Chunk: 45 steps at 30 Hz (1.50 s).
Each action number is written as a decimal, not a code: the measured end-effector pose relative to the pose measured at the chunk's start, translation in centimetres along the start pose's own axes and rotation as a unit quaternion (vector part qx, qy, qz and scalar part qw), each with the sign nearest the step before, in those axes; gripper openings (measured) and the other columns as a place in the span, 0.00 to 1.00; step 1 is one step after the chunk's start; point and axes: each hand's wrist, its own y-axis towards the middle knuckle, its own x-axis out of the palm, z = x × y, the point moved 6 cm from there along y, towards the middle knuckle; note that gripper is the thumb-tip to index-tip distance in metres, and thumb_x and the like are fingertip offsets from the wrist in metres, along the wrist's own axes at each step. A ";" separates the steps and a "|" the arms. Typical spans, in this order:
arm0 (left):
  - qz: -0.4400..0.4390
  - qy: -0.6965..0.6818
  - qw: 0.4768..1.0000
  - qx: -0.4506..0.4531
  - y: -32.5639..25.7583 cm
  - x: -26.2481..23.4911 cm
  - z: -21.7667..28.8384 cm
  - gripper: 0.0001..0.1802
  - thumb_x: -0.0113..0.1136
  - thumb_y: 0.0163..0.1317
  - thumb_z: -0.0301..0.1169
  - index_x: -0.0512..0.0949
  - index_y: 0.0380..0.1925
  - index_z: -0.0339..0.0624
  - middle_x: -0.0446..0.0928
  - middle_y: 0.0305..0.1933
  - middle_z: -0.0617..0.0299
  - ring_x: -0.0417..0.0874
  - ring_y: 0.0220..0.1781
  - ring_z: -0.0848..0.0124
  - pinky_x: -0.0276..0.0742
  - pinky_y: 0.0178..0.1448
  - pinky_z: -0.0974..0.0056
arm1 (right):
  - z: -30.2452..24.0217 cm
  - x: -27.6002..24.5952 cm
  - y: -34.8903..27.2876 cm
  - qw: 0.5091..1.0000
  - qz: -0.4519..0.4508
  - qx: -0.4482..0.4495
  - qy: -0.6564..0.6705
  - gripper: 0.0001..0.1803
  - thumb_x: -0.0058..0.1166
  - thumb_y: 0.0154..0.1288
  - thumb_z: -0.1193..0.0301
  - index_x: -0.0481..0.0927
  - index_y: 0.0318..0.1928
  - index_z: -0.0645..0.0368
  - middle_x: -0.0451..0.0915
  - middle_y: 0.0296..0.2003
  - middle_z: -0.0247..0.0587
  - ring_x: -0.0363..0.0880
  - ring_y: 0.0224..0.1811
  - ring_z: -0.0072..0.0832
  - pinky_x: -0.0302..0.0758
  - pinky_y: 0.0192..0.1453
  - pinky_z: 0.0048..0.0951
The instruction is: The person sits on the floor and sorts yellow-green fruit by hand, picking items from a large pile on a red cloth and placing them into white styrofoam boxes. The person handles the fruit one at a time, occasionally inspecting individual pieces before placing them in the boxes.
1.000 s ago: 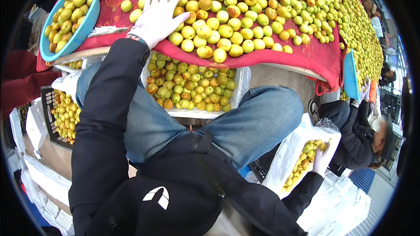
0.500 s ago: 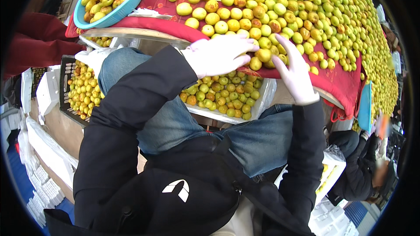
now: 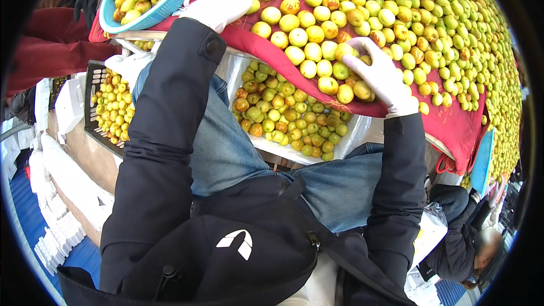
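Yellow-green jujubes [image 3: 391,17] with reddish-brown patches cover a red cloth [image 3: 447,130] in front of me. My left hand [image 3: 224,3] in a white glove reaches over the cloth beside a blue basin [image 3: 150,20] of jujubes. Its fingers are extended and bent at the tips, close to a jujube [image 3: 253,6] at the cloth's near side; its thumb is hidden. At the pile's near edge my right hand [image 3: 377,71], gloved too, has finger and thumb around a jujube [image 3: 343,52].
Between my knees, below the cloth edge, sits a white lined box [image 3: 263,146] of jujubes. A black crate [image 3: 93,127] of jujubes stands to the left. A person in dark clothes [image 3: 453,252] is at the lower right; another blue container [image 3: 483,161] stands at the right.
My left hand has moved up and left, from the pile's near edge toward the blue basin. My right hand has shifted slightly, its spread finger and thumb closing around a jujube.
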 end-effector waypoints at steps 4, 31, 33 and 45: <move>-0.020 0.012 0.999 0.026 0.6 0.6 -0.2 0.17 0.48 0.76 0.35 0.77 0.61 0.50 0.81 0.62 0.48 0.81 0.63 0.55 0.73 0.69 0.56 | -0.8 0.9 -0.9 0.992 -0.083 -0.047 0.078 0.25 0.66 0.68 0.53 0.82 0.59 0.54 0.82 0.59 0.41 0.78 0.64 0.33 0.71 0.70 0.35; -0.064 0.032 0.995 0.065 -1.1 3.9 4.3 0.25 0.64 0.68 0.51 0.78 0.57 0.48 0.79 0.50 0.53 0.80 0.56 0.61 0.74 0.63 0.58 | -3.1 -0.6 -4.0 0.950 0.175 -0.240 -0.100 0.15 0.61 0.67 0.73 0.87 0.54 0.53 0.87 0.49 0.40 0.83 0.54 0.40 0.78 0.61 0.40; -0.070 0.073 0.993 0.061 -1.2 4.3 4.5 0.25 0.62 0.68 0.52 0.78 0.56 0.48 0.79 0.50 0.52 0.80 0.56 0.59 0.73 0.63 0.58 | -2.2 -1.3 -1.6 0.943 0.200 -0.231 -0.128 0.20 0.60 0.67 0.74 0.83 0.59 0.54 0.85 0.52 0.44 0.82 0.55 0.41 0.77 0.64 0.40; -0.201 -0.059 0.971 0.120 -3.5 7.9 9.4 0.22 0.60 0.71 0.47 0.81 0.55 0.45 0.85 0.48 0.54 0.84 0.49 0.60 0.79 0.56 0.58 | 0.0 -0.1 0.3 0.972 0.113 -0.178 -0.104 0.21 0.56 0.67 0.74 0.81 0.60 0.53 0.84 0.53 0.45 0.82 0.56 0.46 0.76 0.64 0.44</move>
